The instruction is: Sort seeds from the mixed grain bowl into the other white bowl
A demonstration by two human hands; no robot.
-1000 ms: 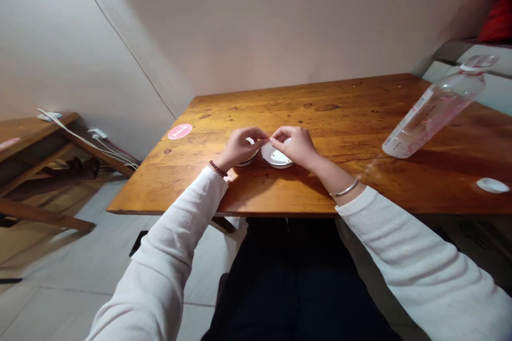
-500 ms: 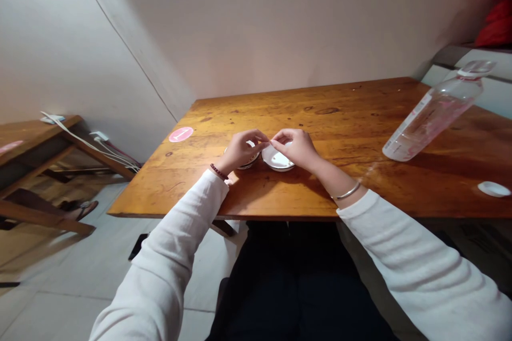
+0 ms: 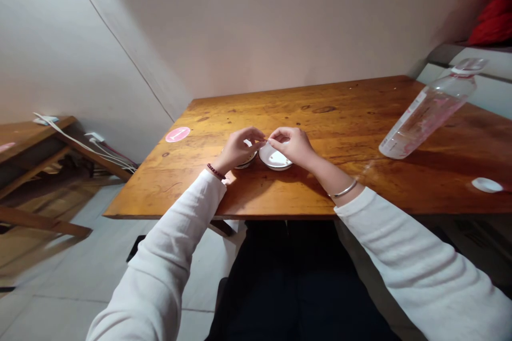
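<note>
Two small white bowls stand side by side on the wooden table (image 3: 256, 192). Over the left bowl (image 3: 251, 160) is my left hand (image 3: 237, 148), which hides most of it. My right hand (image 3: 295, 146) reaches over the right-hand edge of the other bowl (image 3: 275, 160), where a few small bits lie on the white inside. Thumb and fingers of both hands are pinched, and their tips meet above the gap between the bowls. Whatever they hold there is too small to make out.
A clear plastic bottle (image 3: 428, 112) with a pink label, seen at a slant, stands on the right. Near it lies a white lid (image 3: 487, 185). A round pink sticker (image 3: 178, 134) is on the table's left side. White cables (image 3: 108, 150) hang by another table at left.
Both hands stay over the bowls with fingertips together, shifting only slightly. The whole view has drifted a little, so things appear slightly further left.
</note>
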